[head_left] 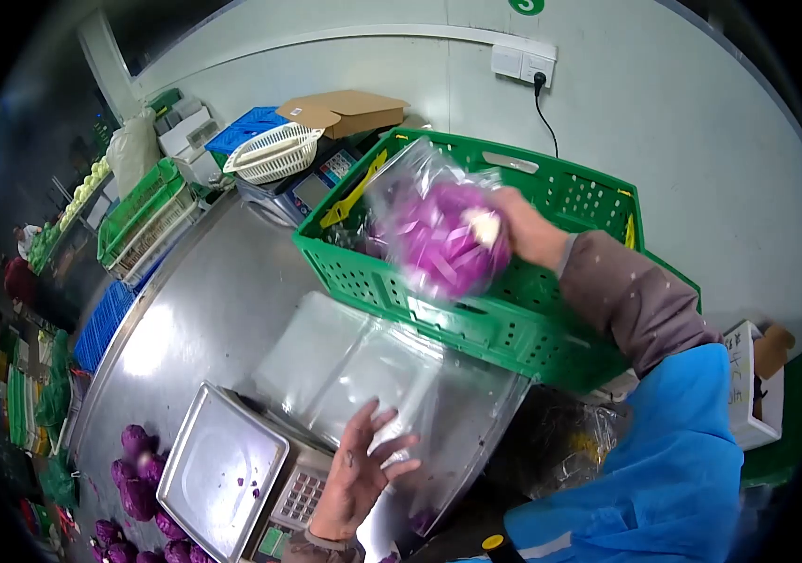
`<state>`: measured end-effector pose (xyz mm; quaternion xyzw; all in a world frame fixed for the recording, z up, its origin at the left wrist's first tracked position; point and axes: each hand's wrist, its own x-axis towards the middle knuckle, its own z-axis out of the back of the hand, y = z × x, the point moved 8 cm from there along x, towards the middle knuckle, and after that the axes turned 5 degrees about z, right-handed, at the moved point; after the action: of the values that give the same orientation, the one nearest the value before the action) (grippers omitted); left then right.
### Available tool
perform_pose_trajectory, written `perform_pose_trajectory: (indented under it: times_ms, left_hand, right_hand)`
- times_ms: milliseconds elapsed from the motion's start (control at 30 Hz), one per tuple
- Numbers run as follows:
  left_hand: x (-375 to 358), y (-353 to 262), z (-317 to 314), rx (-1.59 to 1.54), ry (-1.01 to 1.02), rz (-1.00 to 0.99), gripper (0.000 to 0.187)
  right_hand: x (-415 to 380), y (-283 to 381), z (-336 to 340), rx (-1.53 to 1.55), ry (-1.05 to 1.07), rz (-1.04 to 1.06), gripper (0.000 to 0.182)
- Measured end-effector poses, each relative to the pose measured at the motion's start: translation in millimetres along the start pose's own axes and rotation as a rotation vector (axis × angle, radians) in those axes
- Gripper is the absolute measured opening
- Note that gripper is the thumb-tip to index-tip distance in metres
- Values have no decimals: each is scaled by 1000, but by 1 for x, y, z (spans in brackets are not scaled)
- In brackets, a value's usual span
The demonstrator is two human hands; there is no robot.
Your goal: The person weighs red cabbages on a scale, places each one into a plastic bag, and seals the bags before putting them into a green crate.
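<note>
My right hand holds a purple cabbage in a clear plastic bag, raised over the green crate. The cabbage is blurred, and its pale stem end faces my hand. My left hand is held open, fingers spread and empty, above the edge of the metal table and beside the scale's keypad. Clear plastic bags lie flat on the table between the crate and my left hand. The scale has a bare metal pan with small purple scraps on it.
Several loose purple cabbages lie at the lower left of the metal table. A second scale, a white basket and cardboard stand behind. A white box is at right. Another person is far left.
</note>
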<state>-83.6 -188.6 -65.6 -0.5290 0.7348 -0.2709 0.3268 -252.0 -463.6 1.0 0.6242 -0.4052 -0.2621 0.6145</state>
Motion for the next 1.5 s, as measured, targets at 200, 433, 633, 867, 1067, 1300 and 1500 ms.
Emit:
perform_pose_trajectory:
  times_ms: [200,433,633,867,1067,1300,1500]
  left_hand:
    - [-46,63,113,-57,-456,158,56]
    - [-90,100,164,-109,-691,263,52]
    - [-79,87,147,-186,-683,219,50]
    - [-122,117,150,-270,-741,54,37]
    - [-184,117,150,-310,-776,-27,37]
    - [-300,82,194,-309,-919,-343,34]
    - [-478,40,238,-222,-1244,-625,34]
  right_hand:
    - [19,-94,248,-374,-708,50,32]
    - [-2,-184,327,-929,-985,-256,34]
    - [0,-233,414,-930,-331,-649,43]
    - [4,-93,444,-1759,-229,-225,30]
    - [41,-43,268,-1603,79,-189,37]
    - [42,-21,79,-1551,359,-56,45]
    - [8,-8,-103,-1962,449,149,40]
